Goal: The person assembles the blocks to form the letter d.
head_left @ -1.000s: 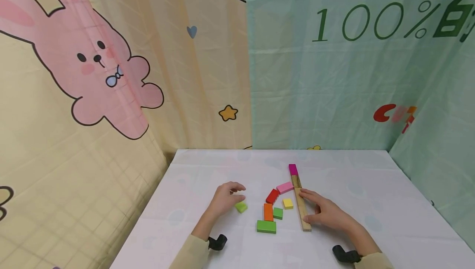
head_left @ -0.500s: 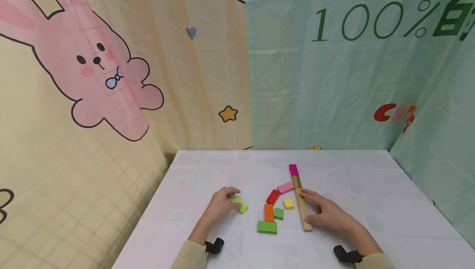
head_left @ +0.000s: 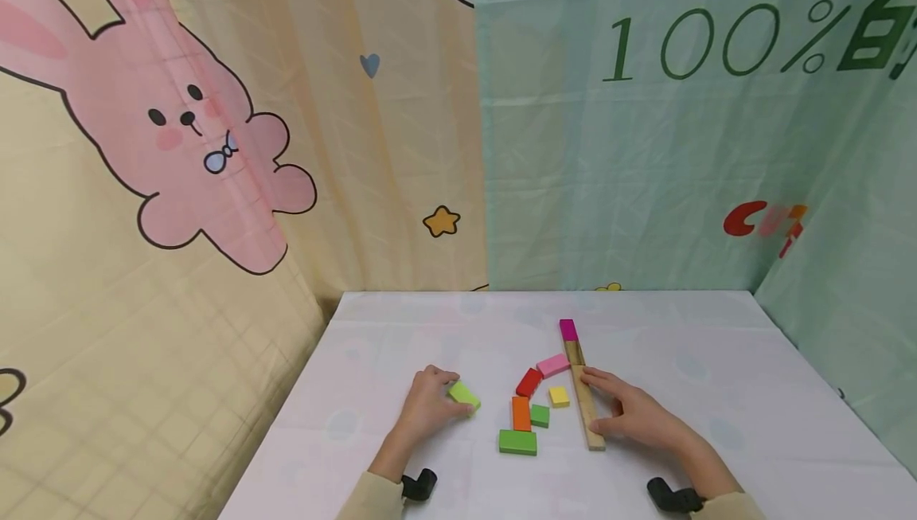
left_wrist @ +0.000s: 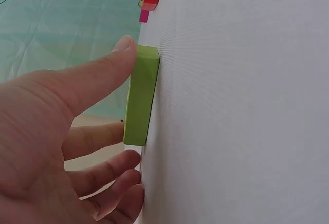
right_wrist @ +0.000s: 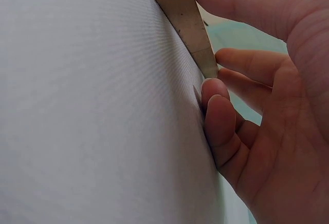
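My left hand (head_left: 427, 404) pinches a light green block (head_left: 464, 397) lengthwise, thumb at its near end and fingertips at its far end. In the left wrist view this block (left_wrist: 141, 96) is right at the white surface, the other fingers loosely bent below it. My right hand (head_left: 637, 411) rests beside a long wooden strip (head_left: 587, 408), thumb and fingertips spread along its right side. The right wrist view has the thumb and index fingertips against the wood (right_wrist: 185, 21), with the smaller fingers curled on the cloth.
Left of the strip, a curve of blocks runs from green (head_left: 518, 442) through orange (head_left: 520, 414) and red (head_left: 529, 382) to pink (head_left: 553, 365). Inside it lie a small green block (head_left: 540, 416) and a yellow block (head_left: 559, 397). A magenta block (head_left: 568, 330) tops the strip's far end.
My left hand has closed its thumb and fingers on the light green block and turned it slightly. My right hand has stayed beside the wooden strip.
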`<state>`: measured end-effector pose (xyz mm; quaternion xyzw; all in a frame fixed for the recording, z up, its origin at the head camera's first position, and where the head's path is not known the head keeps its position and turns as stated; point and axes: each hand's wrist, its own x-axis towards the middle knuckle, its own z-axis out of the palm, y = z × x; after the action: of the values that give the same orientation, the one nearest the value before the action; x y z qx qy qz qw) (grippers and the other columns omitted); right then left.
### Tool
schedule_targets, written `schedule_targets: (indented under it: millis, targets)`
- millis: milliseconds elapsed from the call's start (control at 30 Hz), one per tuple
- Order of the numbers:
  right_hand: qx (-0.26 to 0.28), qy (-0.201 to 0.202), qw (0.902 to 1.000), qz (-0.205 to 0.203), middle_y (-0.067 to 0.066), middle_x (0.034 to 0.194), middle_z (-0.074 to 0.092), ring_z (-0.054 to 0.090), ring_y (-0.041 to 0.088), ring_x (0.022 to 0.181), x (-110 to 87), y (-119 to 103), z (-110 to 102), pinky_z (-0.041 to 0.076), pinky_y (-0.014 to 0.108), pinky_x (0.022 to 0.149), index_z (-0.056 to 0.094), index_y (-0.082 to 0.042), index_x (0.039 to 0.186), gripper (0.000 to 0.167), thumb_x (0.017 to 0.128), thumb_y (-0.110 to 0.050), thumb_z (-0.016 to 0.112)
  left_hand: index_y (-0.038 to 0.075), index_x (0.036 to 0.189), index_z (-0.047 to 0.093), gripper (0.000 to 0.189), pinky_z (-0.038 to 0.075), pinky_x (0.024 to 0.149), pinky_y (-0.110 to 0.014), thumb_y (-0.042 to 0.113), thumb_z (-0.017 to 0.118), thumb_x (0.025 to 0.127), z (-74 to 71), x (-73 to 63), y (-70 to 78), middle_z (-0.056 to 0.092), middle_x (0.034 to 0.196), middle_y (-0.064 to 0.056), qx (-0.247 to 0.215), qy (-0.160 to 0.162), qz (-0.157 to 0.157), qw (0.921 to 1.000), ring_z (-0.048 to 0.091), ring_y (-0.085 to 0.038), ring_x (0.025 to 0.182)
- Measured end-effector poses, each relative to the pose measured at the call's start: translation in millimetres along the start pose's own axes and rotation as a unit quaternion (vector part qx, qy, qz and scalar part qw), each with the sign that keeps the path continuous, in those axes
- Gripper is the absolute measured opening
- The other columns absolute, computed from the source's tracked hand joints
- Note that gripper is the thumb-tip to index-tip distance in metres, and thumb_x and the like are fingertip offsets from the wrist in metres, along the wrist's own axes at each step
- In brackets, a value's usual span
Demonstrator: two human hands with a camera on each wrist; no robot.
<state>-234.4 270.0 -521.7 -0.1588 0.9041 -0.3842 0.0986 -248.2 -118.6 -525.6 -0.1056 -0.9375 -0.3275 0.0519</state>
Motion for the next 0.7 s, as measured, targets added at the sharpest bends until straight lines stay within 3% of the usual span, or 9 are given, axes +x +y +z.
schedule_targets:
  millis: [267,700]
  targets:
    - [-0.003,0.000,1.0000,0.008,0.009,0.159,0.035,0.050,0.016,0.073,1.8,0.8,-1.2,0.040,0.027,0.059,0.043,-0.021,0.154,0.085,0.081,-0.040,0.083,0.005,0.115,0.074,0.061,0.048,0.085,-0.041,0.043,0.092,0.070,3.3,0.6,-0.3,0.058,0.110,-0.008,0.022,0.002,-0.007,0.9997,0.052,-0.026,0.103]
    - [0.004,-0.004,1.0000,0.003,0.010,0.160,0.034,0.049,0.016,0.072,1.6,2.8,1.7,0.039,0.026,0.058,0.044,-0.018,0.153,0.084,0.082,-0.037,0.083,0.013,0.117,0.074,0.060,0.048,0.086,-0.043,0.041,0.093,0.068,4.3,0.2,-1.1,0.059,0.111,-0.007,-0.002,0.004,-0.015,0.9999,0.052,-0.026,0.104]
